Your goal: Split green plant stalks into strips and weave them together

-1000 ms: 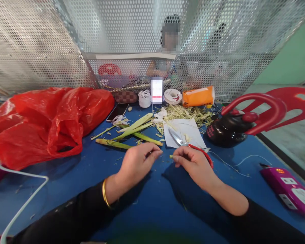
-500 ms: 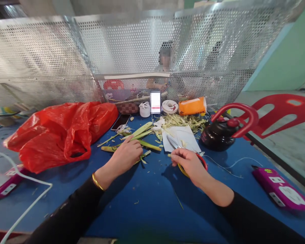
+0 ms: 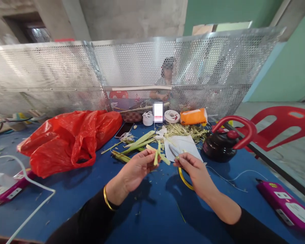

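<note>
My left hand (image 3: 140, 166) is raised above the table, thumb and fingers closed on a small bundle of crossed pale green leaf strips (image 3: 156, 153). Just right of it, my right hand (image 3: 197, 173) is closed in a pinch on a small pale green plant piece (image 3: 177, 158). Scissors (image 3: 185, 179) with a yellow handle loop are at my right hand, their blades pointing up-left over a white paper (image 3: 190, 144). My palm partly covers them, and I cannot tell whether it grips them. Behind my left hand lie long green stalks (image 3: 142, 139) and leaf pieces.
A red plastic bag (image 3: 63, 145) lies left. A phone (image 3: 124, 130), white thread (image 3: 147, 119), a ribbon spool (image 3: 171, 116), an orange packet (image 3: 193, 116) and shredded plant matter (image 3: 190, 131) line the back. A black kettle (image 3: 220, 147) and purple packet (image 3: 287, 203) stand right. A person (image 3: 165, 81) sits beyond the perforated screen.
My left hand has lifted from the stalks and moved right towards my right hand, now holding leaf strips. The whole view has tilted up a little.
</note>
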Tool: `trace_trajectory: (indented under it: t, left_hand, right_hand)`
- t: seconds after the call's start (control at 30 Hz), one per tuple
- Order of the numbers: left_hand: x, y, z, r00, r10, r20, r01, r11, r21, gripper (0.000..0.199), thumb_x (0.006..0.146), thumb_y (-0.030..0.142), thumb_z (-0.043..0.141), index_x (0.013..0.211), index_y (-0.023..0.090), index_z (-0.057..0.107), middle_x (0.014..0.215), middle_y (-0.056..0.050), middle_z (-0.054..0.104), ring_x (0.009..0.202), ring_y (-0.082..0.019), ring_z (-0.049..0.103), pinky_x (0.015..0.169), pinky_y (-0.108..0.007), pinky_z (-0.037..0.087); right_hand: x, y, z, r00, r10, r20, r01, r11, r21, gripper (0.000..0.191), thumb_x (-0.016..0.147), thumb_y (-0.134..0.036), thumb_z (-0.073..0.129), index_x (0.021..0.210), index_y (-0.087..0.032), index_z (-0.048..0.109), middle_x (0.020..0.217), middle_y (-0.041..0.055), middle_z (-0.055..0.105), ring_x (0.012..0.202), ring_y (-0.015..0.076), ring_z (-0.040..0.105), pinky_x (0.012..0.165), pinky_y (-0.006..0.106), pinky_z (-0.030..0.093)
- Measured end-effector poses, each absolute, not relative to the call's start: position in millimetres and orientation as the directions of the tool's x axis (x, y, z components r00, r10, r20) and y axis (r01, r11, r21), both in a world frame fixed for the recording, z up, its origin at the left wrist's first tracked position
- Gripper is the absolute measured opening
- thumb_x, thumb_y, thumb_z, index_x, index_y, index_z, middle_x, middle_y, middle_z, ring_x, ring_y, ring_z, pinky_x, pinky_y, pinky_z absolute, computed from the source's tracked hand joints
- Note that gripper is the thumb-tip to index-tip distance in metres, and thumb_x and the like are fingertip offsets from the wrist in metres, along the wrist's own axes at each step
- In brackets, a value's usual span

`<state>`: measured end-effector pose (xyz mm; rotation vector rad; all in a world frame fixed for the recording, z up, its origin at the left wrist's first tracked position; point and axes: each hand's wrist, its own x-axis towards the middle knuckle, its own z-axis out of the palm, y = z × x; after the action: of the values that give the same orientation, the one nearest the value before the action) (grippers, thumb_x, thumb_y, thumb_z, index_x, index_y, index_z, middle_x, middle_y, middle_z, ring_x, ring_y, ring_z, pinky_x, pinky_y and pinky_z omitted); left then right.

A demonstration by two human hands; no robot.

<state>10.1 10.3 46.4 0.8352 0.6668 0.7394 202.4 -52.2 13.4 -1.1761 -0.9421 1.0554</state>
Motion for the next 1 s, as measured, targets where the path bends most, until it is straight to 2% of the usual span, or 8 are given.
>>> trace_trajectory:
  t: [0.13,0.2,0.3,0.5,0.57,0.73,0.87,1.0]
  left_hand:
    - [18.8,-3.3,33.8,0.567,0.801,-0.194,-0.331,0.437,0.836,0.029,0.069,0.025,0.080,0.092,0.017,0.064,0.086,-0.003,0.069,0.079,-0.014,0.064,0.078,-0.025,0.048]
    - [20.2,-5.7,30.8,0.565,0.809,-0.164,-0.332,0.405,0.852,0.028,0.069,0.025,0.079,0.090,0.017,0.064,0.087,-0.004,0.069,0.082,-0.016,0.064,0.082,-0.027,0.046]
    - [21.0,-5.9,29.3,0.522,0.844,-0.122,-0.342,0.338,0.877,0.025,0.070,0.025,0.079,0.088,0.016,0.064,0.086,-0.003,0.069,0.083,-0.015,0.063,0.082,-0.025,0.044]
    - [22.0,-4.4,26.5,0.328,0.941,-0.082,-0.374,0.210,0.903,0.020,0.071,0.023,0.077,0.087,0.017,0.067,0.086,0.001,0.066,0.079,-0.010,0.058,0.077,-0.021,0.042]
    - [22.9,-5.3,24.6,0.312,0.947,-0.073,-0.371,0.192,0.909,0.019,0.071,0.022,0.077,0.086,0.018,0.067,0.086,0.001,0.066,0.078,-0.010,0.057,0.076,-0.020,0.042]
    - [27.8,-12.4,19.7,0.417,0.900,-0.128,-0.294,0.266,0.918,0.020,0.067,0.024,0.079,0.081,0.016,0.066,0.084,-0.001,0.068,0.078,-0.012,0.060,0.076,-0.023,0.044]
    - [30.1,-17.3,17.0,0.492,0.853,-0.176,-0.228,0.321,0.919,0.018,0.068,0.023,0.078,0.080,0.016,0.068,0.078,-0.001,0.068,0.072,-0.011,0.060,0.073,-0.023,0.045]
    - [29.1,-18.7,15.1,0.481,0.842,-0.243,-0.153,0.354,0.923,0.012,0.072,0.025,0.074,0.079,0.016,0.071,0.077,-0.002,0.068,0.070,-0.011,0.059,0.070,-0.022,0.045]
  right_hand:
    - [197.4,-60.0,19.2,0.126,0.991,0.035,-0.221,0.062,-0.973,0.020,0.078,-0.038,0.071,0.075,-0.020,0.064,0.105,0.0082,0.070,0.101,0.0241,0.062,0.091,0.036,0.044]
    - [195.7,-62.8,19.4,0.062,0.998,0.004,-0.298,0.022,-0.954,0.018,0.079,-0.036,0.072,0.075,-0.020,0.064,0.110,0.0077,0.070,0.103,0.0238,0.063,0.090,0.035,0.044]
    - [195.7,-63.4,17.1,0.090,0.995,-0.051,-0.372,-0.014,-0.928,0.017,0.077,-0.035,0.074,0.077,-0.020,0.066,0.107,0.0067,0.071,0.095,0.0215,0.066,0.083,0.032,0.047]
    - [199.1,-60.3,13.6,0.333,0.936,-0.115,-0.415,0.036,-0.909,0.020,0.073,-0.037,0.076,0.082,-0.021,0.069,0.106,0.0071,0.071,0.071,0.0147,0.062,0.065,0.027,0.048]
    - [198.0,-61.5,15.1,0.296,0.948,-0.119,-0.381,0.003,-0.924,0.020,0.073,-0.038,0.075,0.078,-0.020,0.068,0.103,0.0070,0.071,0.066,0.0137,0.061,0.065,0.028,0.049]
    - [193.7,-65.6,17.9,0.106,0.990,-0.087,-0.266,-0.056,-0.962,0.018,0.075,-0.036,0.072,0.072,-0.020,0.064,0.091,0.0042,0.071,0.063,0.0137,0.057,0.065,0.028,0.048]
    - [195.8,-65.6,16.7,0.110,0.994,-0.012,-0.125,0.002,-0.992,0.011,0.079,-0.031,0.068,0.076,-0.021,0.067,0.090,0.0030,0.069,0.066,0.0138,0.055,0.059,0.025,0.045]
    - [199.5,-65.3,19.6,0.125,0.989,0.076,0.073,0.068,-0.995,0.009,0.082,-0.028,0.063,0.077,-0.021,0.067,0.085,0.0034,0.067,0.077,0.0174,0.059,0.065,0.027,0.046]
